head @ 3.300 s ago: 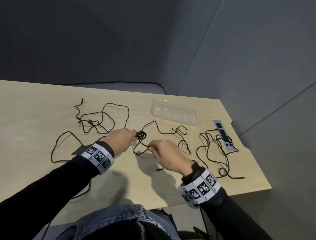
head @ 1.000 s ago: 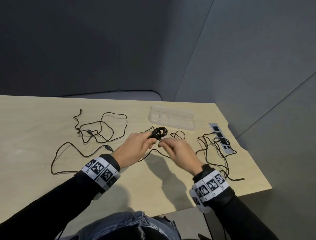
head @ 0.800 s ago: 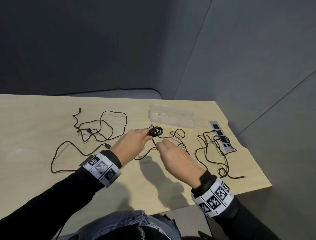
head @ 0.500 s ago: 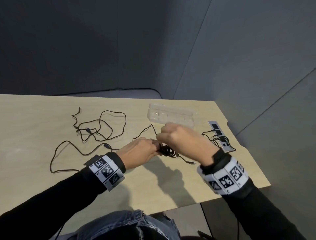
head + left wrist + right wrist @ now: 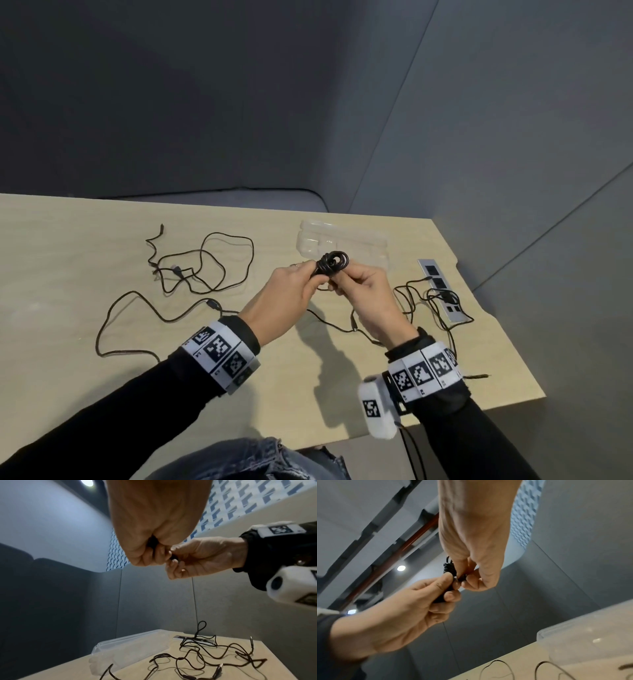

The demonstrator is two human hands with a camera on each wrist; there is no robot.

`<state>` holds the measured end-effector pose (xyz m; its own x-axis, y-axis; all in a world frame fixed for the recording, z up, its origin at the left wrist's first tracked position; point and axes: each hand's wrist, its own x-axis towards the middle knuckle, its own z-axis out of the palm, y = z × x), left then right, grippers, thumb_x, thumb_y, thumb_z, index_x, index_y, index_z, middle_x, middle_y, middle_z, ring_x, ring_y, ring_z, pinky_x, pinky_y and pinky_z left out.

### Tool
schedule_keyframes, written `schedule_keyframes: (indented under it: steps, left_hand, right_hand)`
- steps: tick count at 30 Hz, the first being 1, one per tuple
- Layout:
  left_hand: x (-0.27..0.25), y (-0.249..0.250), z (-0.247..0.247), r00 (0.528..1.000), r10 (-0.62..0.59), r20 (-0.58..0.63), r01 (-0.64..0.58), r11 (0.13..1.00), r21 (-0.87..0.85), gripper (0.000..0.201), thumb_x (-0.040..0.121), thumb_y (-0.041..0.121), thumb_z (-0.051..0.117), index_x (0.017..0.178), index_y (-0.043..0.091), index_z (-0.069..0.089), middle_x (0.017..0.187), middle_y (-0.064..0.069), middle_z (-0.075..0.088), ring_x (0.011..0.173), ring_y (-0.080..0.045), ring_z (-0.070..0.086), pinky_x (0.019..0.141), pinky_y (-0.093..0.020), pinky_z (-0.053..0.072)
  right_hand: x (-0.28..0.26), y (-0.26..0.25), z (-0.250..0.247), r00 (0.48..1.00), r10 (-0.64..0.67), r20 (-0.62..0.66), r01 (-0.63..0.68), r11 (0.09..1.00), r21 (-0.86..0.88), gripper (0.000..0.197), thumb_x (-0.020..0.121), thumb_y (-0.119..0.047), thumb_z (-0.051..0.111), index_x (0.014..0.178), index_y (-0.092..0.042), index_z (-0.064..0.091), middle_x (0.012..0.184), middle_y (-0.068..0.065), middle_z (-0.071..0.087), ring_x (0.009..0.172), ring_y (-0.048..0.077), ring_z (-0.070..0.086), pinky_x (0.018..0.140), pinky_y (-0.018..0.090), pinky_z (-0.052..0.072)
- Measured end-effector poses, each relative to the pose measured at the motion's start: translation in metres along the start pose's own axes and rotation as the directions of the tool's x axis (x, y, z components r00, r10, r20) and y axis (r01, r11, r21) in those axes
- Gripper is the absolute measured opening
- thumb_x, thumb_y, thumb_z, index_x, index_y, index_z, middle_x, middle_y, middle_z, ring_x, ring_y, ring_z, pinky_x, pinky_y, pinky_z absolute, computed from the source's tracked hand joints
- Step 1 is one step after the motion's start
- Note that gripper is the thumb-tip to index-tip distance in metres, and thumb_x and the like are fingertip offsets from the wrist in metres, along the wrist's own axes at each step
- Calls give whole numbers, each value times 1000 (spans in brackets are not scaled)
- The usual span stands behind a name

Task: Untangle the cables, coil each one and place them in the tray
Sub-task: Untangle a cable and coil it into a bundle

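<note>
Now | left hand (image 5: pixel 286 301): pinches coiled cable (image 5: pixel 331 262) | right hand (image 5: pixel 368 296): pinches it too (above table (image 5: pixel 85 246))

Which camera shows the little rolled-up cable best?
The head view: the coiled cable shows its round loops between both hands. The right wrist view shows only a dark bunch beside the fingers; in the left wrist view it is almost hidden.

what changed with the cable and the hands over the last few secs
The loose cable between the hands has been wound into a coiled cable, now lifted off the table and gripped by the left hand and right hand. The clear tray and the other loose cables stayed put.
</note>
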<state>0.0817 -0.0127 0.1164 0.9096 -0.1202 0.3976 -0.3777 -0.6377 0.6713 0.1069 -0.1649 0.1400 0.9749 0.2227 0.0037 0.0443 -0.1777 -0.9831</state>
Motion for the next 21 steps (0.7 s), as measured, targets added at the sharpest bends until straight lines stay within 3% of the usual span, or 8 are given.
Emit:
schedule_keyframes:
  steps: [3, 6, 8, 13, 15, 17, 19, 21]
  left_hand:
    - [6, -2, 3, 998, -41, -37, 45, 992, 117, 23, 95, 22, 51, 81, 3, 53, 68, -11, 58, 61, -31, 52, 56, -31, 34]
    - [10, 1, 3, 989, -135, 66, 118, 969, 219, 9, 94, 8, 45, 95, 3, 53, 87, -15, 58, 77, -35, 57, 63, -35, 36]
    - [9, 7, 5, 980, -158, 121, 103, 923, 370, 23, 90, -3, 38, 107, 3, 52, 96, -14, 56, 84, -34, 59, 66, -34, 37]
    - [4, 1, 22, 997, -13, 79, -35, 814, 580, 35, 70, -3, 29, 84, 6, 59, 69, -9, 54, 52, -24, 56, 46, -31, 45]
    - [2, -4, 28, 996, -20, 91, -39, 796, 605, 31, 69, -2, 37, 85, 7, 62, 69, -8, 55, 52, -22, 55, 45, -30, 44]
    - [1, -8, 33, 994, -49, 98, -22, 784, 620, 29, 64, -1, 51, 89, 6, 65, 72, -9, 57, 55, -22, 58, 47, -30, 46]
    - [-1, -16, 40, 989, -101, 108, 16, 801, 599, 42, 69, 0, 50, 109, 1, 61, 88, -13, 60, 70, -26, 63, 59, -34, 51]
    - [-8, -31, 51, 971, -141, 191, 2, 809, 588, 63, 78, -6, 40, 140, -1, 32, 121, -15, 51, 100, -29, 59, 82, -38, 50]
  right_hand:
    - [-6, -4, 1, 992, 104, 71, -116, 974, 196, 17, 91, 0, 54, 86, 0, 70, 72, 5, 61, 69, 14, 54, 78, 30, 47]
    - [-5, -7, 5, 990, 116, 85, -121, 991, 64, 32, 81, -33, 70, 77, -2, 72, 69, 3, 64, 77, 16, 59, 91, 39, 50]
    - [1, -7, 11, 981, 194, -17, -193, 980, 50, 47, 72, -45, 75, 70, 1, 71, 70, 10, 65, 74, 17, 64, 90, 42, 54]
    - [14, 5, 26, 921, 340, -188, -294, 926, 238, 36, 76, -23, 78, 68, 9, 65, 71, 18, 65, 73, 26, 66, 80, 40, 59]
    - [16, 10, 29, 894, 408, -183, -340, 886, 316, 33, 79, -10, 75, 49, -2, 62, 60, 12, 64, 70, 26, 63, 81, 39, 58]
    - [21, 18, 31, 871, 460, -172, -367, 842, 396, 57, 81, 2, 69, 28, -13, 54, 42, 0, 57, 62, 23, 59, 83, 40, 55]
    - [29, 29, 31, 854, 483, -194, -365, 822, 436, 59, 81, 9, 67, 28, -14, 51, 38, -2, 53, 58, 22, 57, 81, 41, 54]
    - [39, 37, 25, 853, 475, -217, -374, 846, 381, 43, 80, 6, 69, 42, -9, 55, 50, 5, 58, 61, 23, 58, 74, 36, 57]
